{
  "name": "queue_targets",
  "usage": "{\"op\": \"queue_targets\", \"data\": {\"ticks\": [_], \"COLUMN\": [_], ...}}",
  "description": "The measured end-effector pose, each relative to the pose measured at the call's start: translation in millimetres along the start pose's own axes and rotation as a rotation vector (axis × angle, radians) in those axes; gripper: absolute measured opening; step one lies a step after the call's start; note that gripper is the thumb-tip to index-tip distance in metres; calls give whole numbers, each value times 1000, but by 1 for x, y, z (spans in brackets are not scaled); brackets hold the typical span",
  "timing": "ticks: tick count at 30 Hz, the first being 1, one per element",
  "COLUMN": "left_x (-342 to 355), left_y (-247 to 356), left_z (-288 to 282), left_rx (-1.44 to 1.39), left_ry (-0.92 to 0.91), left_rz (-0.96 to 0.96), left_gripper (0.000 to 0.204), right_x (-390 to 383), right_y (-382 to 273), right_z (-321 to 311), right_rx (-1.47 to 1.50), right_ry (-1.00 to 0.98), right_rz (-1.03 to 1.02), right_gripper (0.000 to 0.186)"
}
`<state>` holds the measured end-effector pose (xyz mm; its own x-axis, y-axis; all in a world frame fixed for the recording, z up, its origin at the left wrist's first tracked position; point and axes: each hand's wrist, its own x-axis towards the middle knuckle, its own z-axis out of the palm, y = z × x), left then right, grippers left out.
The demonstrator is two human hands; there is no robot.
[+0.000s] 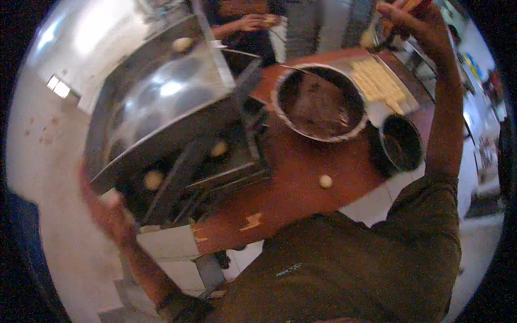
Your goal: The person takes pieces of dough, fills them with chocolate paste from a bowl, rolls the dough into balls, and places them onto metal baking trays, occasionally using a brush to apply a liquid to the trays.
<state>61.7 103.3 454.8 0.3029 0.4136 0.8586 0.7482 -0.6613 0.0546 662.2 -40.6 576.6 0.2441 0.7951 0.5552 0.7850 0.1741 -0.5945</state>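
My left hand (111,218), blurred, is beside the front left corner of the metal griddle (161,102). Its fingers look stretched upward with the thumb apart, and I see nothing in them. Raised at the far right, my right hand (417,26) has bent fingers around something reddish-orange (416,5) that the frame's edge partly cuts off. One pale round dough piece (182,44) rests on the griddle's far part. Below the griddle plate, two more round pieces, a left one (154,180) and a right one (218,149), lie in the dark lower compartment.
On the reddish table (291,177) stand a wide bowl (276,102) of dark brown mass, a tray (412,102) of yellowish pieces in rows and a dark pot (414,145). A pale dough ball (325,181) lies nearer me. Across the table, another person's hands (253,22) hold something small.
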Motion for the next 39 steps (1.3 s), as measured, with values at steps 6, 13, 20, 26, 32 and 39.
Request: {"op": "queue_targets", "data": {"ticks": [6,13,20,26,32,39], "left_x": [-198,-323,-303,-300,-318,-312], "left_y": [116,218,227,234,180,182], "left_z": [55,153,155,148,128,111], "left_rx": [-161,25,141,153,67,109], "left_ry": [-309,-1184,-1299,-1375,-885,-732], "left_rz": [-165,-429,-523,-548,-637,-582], "left_gripper": [66,82,103,103,91,79], "right_x": [-167,-213,-232,-277,-319,-24], "right_y": [188,335,243,194,190,-117], "right_z": [39,80,64,262,307,151], "right_rx": [-676,-743,-427,-50,236,480], "right_ry": [-139,-396,-26,-225,-1256,-373], "right_rz": [394,568,476,-101,146,-674], "right_gripper": [57,45,41,32,33,29]}}
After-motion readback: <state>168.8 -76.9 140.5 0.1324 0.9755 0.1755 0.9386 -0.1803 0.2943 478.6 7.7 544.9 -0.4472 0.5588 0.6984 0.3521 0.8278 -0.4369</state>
